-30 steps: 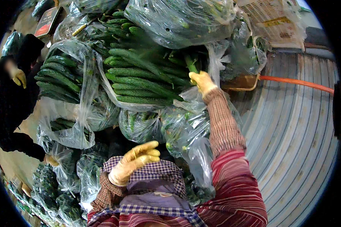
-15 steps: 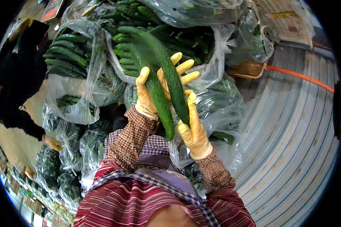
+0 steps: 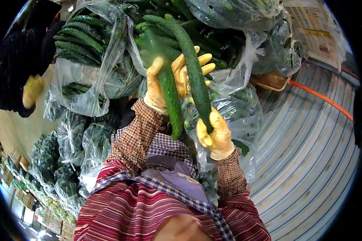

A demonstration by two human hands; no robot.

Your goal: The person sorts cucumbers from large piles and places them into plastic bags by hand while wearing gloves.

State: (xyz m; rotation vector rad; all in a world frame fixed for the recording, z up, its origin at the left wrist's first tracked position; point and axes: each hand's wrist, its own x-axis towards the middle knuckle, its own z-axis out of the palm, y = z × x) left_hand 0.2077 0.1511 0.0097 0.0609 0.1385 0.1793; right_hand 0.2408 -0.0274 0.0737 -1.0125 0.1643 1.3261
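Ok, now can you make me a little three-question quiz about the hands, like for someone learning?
1. True or false: the fingers of the left hand are spread.
2. What colour are the gloves? A) blue, B) pale yellow, C) red
3. Fill in the blank: the right hand grips the lower end of a green ____.

Key: 1. True. 2. B. 3. Cucumber.

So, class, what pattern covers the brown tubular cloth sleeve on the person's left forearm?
The sleeve has small dark checks, seen best in the head view.
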